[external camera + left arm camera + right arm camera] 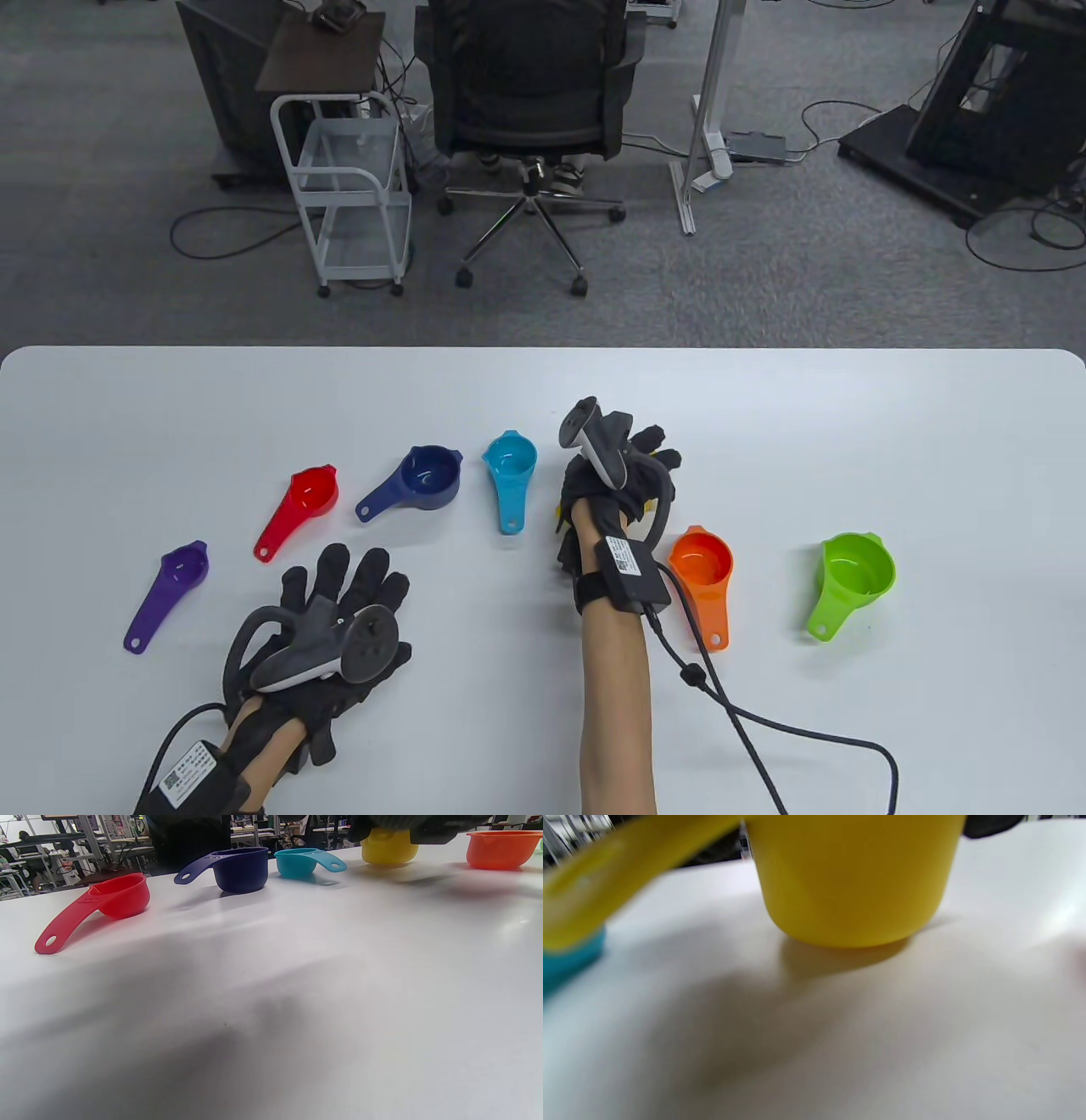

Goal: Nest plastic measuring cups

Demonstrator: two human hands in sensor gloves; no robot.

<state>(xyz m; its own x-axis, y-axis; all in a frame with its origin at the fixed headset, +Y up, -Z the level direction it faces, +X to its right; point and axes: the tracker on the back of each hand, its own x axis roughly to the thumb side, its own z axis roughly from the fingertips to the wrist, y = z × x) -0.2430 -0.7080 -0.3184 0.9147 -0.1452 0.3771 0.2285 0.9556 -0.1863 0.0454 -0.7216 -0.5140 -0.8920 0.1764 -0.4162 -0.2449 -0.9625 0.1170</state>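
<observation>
Several measuring cups lie in a row on the white table [848, 424]: purple [182, 567], red [311, 491], navy [430, 475], teal [510, 458], orange [701, 562] and green [859, 570]. My right hand [624, 475] is curled down over a yellow cup [852, 878] between the teal and orange ones and grips it from above. Only a sliver of yellow [560, 509] shows beside the wrist in the table view. The cup's base is at or just off the table. My left hand [348, 594] rests flat near the front, fingers spread, holding nothing.
The left wrist view shows the red [123, 895], navy [239, 868], teal [297, 862], yellow [388, 846] and orange [500, 849] cups upright. An office chair [530, 85] and a white cart [352, 195] stand beyond the far edge. A cable [764, 722] trails from my right wrist.
</observation>
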